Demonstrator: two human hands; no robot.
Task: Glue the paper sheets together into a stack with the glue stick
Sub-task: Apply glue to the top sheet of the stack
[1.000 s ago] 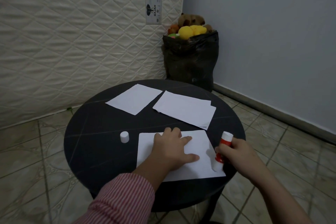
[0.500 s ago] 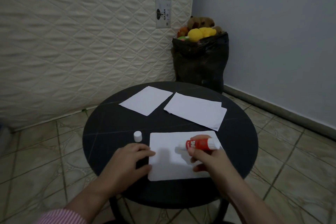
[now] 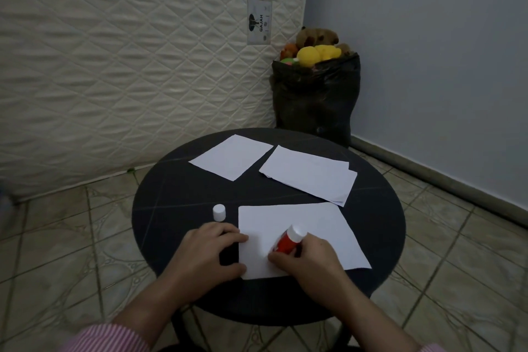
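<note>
Nearest to the camera, the left hand (image 3: 207, 256) lies flat at the left edge of the closest paper sheet (image 3: 314, 226), with its fingers (image 3: 228, 233) spread and closed on nothing; the fingertips press on the edge of the sheet and the rest of the hand rests on the dark round bench (image 3: 160, 237). The right hand (image 3: 307, 261) is closed around the red glue stick (image 3: 285, 241), which is tilted, its white end pointing up and away and its lower end down on the near left part of the sheet. I judge that the step in hand is spreading the glue on this sheet while the other hand keeps it from sliding. I cannot tell how much of the sheet is already covered, because glue does not show on the white paper. A little farther, the white cap (image 3: 219, 212) stands alone on the bench, just beside the sheet's far left corner. Beyond it lie a small pile of sheets (image 3: 310, 174) on the right and a single sheet (image 3: 231, 156) on the left, apart from each other. The next move probably calls for finishing the strokes up to the edges, then putting the glued sheet and another sheet together with their corners well aligned.
</note>
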